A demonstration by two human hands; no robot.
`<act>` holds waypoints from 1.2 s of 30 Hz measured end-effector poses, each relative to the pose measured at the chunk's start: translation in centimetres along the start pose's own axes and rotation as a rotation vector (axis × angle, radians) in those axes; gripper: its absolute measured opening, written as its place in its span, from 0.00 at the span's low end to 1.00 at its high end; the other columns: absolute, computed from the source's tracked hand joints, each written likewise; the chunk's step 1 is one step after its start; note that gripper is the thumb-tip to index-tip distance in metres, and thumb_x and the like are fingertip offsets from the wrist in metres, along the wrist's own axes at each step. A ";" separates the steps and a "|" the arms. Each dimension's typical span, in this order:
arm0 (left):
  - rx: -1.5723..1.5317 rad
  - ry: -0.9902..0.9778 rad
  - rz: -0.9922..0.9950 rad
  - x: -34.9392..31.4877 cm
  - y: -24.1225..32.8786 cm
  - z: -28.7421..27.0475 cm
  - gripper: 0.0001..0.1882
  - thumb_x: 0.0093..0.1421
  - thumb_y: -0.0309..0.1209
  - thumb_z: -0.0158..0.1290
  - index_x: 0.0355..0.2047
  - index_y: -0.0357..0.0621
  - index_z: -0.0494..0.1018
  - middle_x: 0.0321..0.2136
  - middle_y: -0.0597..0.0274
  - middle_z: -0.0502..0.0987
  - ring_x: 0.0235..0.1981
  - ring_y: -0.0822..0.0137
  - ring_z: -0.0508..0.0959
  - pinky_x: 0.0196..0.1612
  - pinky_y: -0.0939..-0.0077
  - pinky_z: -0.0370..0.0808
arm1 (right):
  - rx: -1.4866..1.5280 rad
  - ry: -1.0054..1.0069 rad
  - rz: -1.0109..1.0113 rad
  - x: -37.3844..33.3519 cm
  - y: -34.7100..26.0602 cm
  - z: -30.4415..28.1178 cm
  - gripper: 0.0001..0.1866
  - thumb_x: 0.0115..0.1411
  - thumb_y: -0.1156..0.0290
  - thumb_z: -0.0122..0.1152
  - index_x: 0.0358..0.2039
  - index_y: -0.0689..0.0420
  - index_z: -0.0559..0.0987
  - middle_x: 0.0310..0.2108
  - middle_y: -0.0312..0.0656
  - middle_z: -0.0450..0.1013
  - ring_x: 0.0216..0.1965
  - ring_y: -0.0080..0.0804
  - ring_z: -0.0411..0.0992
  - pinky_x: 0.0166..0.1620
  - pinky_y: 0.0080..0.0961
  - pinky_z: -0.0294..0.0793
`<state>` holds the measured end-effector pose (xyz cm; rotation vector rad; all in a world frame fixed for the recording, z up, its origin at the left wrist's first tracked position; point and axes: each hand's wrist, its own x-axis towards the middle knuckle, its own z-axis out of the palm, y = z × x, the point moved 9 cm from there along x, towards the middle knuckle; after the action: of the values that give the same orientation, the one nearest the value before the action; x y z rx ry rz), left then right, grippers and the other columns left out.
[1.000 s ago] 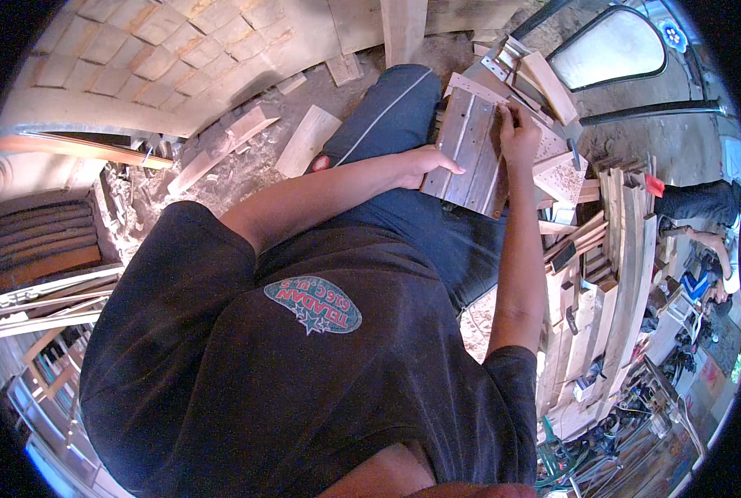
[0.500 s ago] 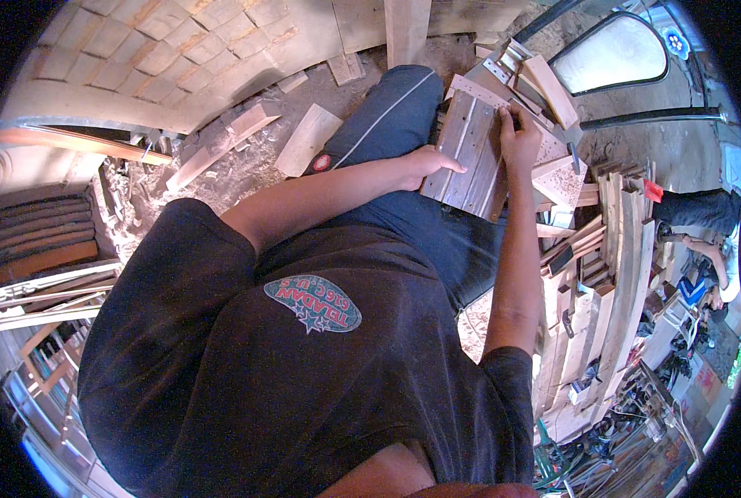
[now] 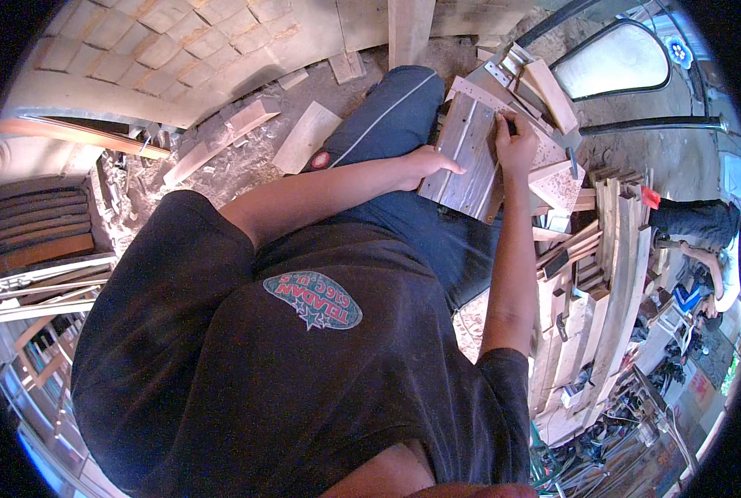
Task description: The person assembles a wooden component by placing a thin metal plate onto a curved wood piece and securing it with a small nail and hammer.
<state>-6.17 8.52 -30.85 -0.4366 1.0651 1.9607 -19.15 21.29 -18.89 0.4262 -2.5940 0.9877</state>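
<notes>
My left fingers [image 3: 452, 165] hold a rectangular brown wooden board [image 3: 463, 145], upper centre. My right fingers [image 3: 501, 130] bunch over it, grip unclear.

Left arm [image 3: 321, 191] angled rightward, left hand [image 3: 425, 165] with thumb extended, right arm [image 3: 511, 257] forward, right hand [image 3: 516, 148] curled

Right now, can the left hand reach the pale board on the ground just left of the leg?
Probably not directly: the left hand holds the wooden panel, and the leg lies between it and the pale board.
</notes>
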 end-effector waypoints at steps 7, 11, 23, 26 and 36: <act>-0.022 -0.007 0.020 0.7 -0.3 -0.5 0.31 0.55 0.32 0.65 0.58 0.39 0.71 0.50 0.52 0.80 0.49 0.56 0.81 0.53 0.55 0.78 | 0.049 -0.024 -0.006 0.2 -0.5 0.1 0.06 0.59 0.71 0.65 0.31 0.60 0.83 0.31 0.49 0.80 0.32 0.47 0.80 0.39 0.37 0.78; -0.049 -0.017 0.020 0.7 -0.4 -0.3 0.33 0.52 0.32 0.67 0.58 0.35 0.70 0.49 0.49 0.79 0.49 0.56 0.81 0.52 0.56 0.77 | 0.023 0.028 -0.002 0.1 -0.7 -0.5 0.06 0.60 0.71 0.64 0.32 0.60 0.82 0.30 0.49 0.80 0.32 0.47 0.80 0.38 0.37 0.78; -0.008 -0.006 0.009 0.4 -0.2 -0.3 0.34 0.53 0.32 0.67 0.59 0.37 0.70 0.50 0.50 0.79 0.50 0.56 0.80 0.55 0.57 0.75 | -0.021 -0.017 -0.005 0.4 -0.6 0.0 0.05 0.61 0.70 0.63 0.33 0.58 0.81 0.30 0.49 0.80 0.32 0.49 0.79 0.38 0.39 0.77; 0.047 0.022 0.098 -0.6 0.7 -0.2 0.35 0.54 0.33 0.66 0.60 0.37 0.67 0.53 0.51 0.78 0.53 0.56 0.78 0.59 0.58 0.72 | -0.054 -0.054 -0.006 0.7 -0.8 0.3 0.07 0.61 0.70 0.64 0.33 0.60 0.82 0.29 0.50 0.79 0.31 0.46 0.79 0.38 0.37 0.77; 1.147 0.636 0.975 -8.2 15.5 4.2 0.46 0.48 0.38 0.68 0.62 0.34 0.59 0.64 0.41 0.60 0.66 0.44 0.60 0.67 0.54 0.60 | 0.022 -0.059 0.050 0.5 -0.4 -0.5 0.07 0.60 0.70 0.64 0.33 0.60 0.83 0.29 0.50 0.80 0.31 0.47 0.80 0.38 0.37 0.78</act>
<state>-13.49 3.34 -15.21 0.1954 2.9446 1.4990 -19.32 21.30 -18.13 0.4043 -2.6607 1.0364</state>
